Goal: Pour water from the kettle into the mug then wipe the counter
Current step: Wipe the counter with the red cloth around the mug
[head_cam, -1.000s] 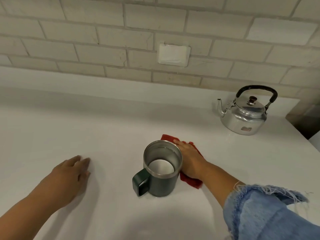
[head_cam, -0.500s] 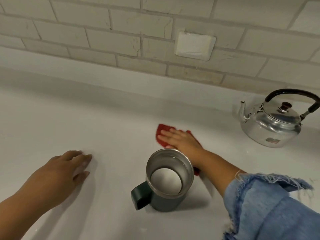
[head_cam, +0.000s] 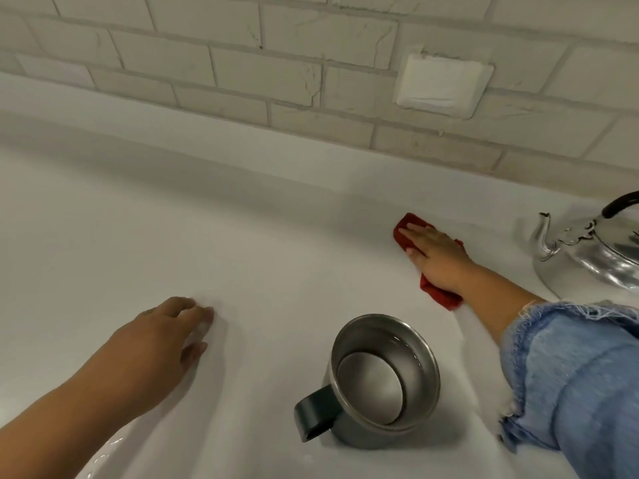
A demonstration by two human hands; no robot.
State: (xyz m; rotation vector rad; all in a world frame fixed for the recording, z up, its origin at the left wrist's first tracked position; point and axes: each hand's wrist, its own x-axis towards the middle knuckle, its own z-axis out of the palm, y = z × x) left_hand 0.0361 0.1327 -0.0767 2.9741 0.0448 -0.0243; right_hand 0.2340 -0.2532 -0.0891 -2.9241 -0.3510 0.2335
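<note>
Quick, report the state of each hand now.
Left hand: open, holding nothing.
Right hand: open, flat, pressing the red cloth on the counter.

Kettle (head_cam: 587,250) — shiny polished metal; mug (head_cam: 383,378) — brushed steel inside, dark matt outside. Red cloth (head_cam: 439,292), smooth matt white bench (head_cam: 173,219), frayed denim sleeve (head_cam: 570,375), rough brick wall (head_cam: 242,63).

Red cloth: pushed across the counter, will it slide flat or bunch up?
Probably floppy: the red cloth lies creased under the right hand. It likely slides easily on the smooth counter, perhaps bunching at its uncovered corners.
</note>
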